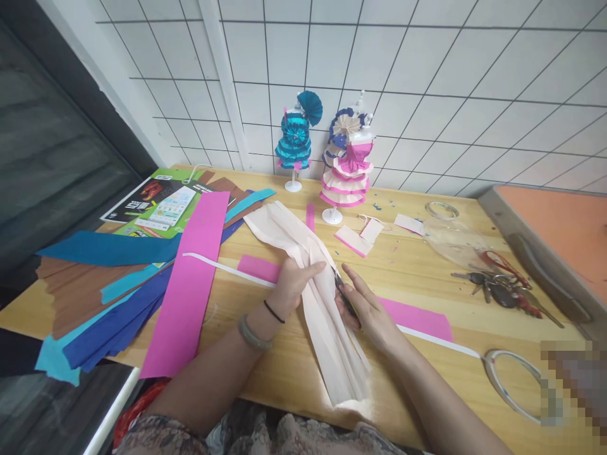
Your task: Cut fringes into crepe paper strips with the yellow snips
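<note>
Cream crepe paper in left hand, scissors at its right edge

Left hand (290, 287): closed on the cream crepe paper (327, 354), thumb laid across the top face, fingers hidden. Right hand (370, 309): closed around the scissors (351, 304), dark blades at the paper's right edge; opening between blades too small to tell.

Position of paper: long, softly pleated, running from the middle of the wooden table (265, 379) toward the person, its near end close to the front edge.

A white tape strip (443, 340) shows on both sides of the paper, its right end meeting a tape roll (494, 378). Pink paper shows left (258, 268) and right (417, 319) of the hands; whether it is one piece cannot be told.

Left side: a magenta crepe strip (190, 278) lies over teal (109, 248), brown (76, 287) and dark blue (121, 322) crepe strips, with printed leaflets (165, 205) behind.

Back, near the tiled wall (403, 76): three small dress forms upright, in teal (294, 148), pink and cream (348, 177), and blue and cream (346, 123); the last partly hidden by the pink one.

Right side: a bunch of keys (502, 292), near a clear plastic bag (453, 243).
</note>
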